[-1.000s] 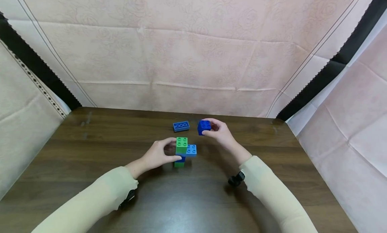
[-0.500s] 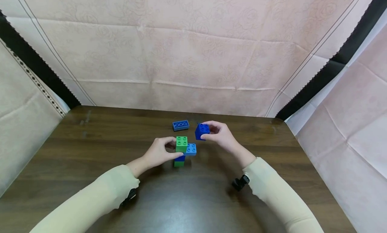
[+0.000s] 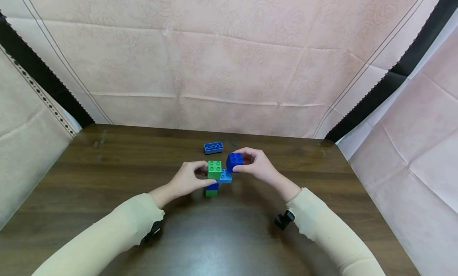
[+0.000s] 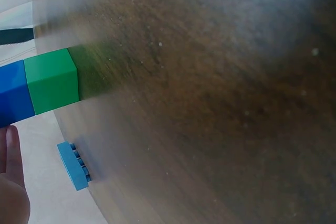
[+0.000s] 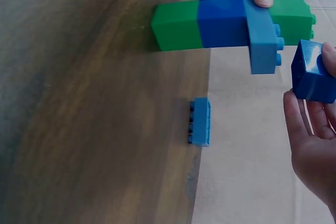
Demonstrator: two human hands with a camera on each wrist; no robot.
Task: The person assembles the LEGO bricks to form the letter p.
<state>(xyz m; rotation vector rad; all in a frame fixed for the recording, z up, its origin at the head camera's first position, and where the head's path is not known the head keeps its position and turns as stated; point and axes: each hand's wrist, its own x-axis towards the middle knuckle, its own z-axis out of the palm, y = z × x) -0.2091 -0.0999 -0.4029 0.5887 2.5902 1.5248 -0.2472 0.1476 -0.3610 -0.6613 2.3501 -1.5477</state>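
In the head view my left hand [image 3: 184,182] grips an upright stack of toy building bricks, thumb in front and fingers behind. From the bottom, the stack has a green brick [image 5: 177,26], a dark blue brick [image 5: 222,23], a thinner light blue brick [image 3: 226,176] jutting out to the right, and a green top brick [image 3: 214,170]. My right hand [image 3: 258,164] pinches a separate dark blue brick [image 3: 234,161] between thumb and fingers. That brick hovers over the jutting studs; the right wrist view shows a gap between them.
A flat blue brick [image 3: 213,147] lies studs up on the brown wooden table [image 3: 143,148], behind the stack and near the far edge. Pale patterned cloth [image 3: 222,77] hangs beyond the table's back and sides.
My right hand has brought the dark blue brick left and toward me, from beyond the stack to over the light blue brick. My left hand stays on the stack, barely moved.
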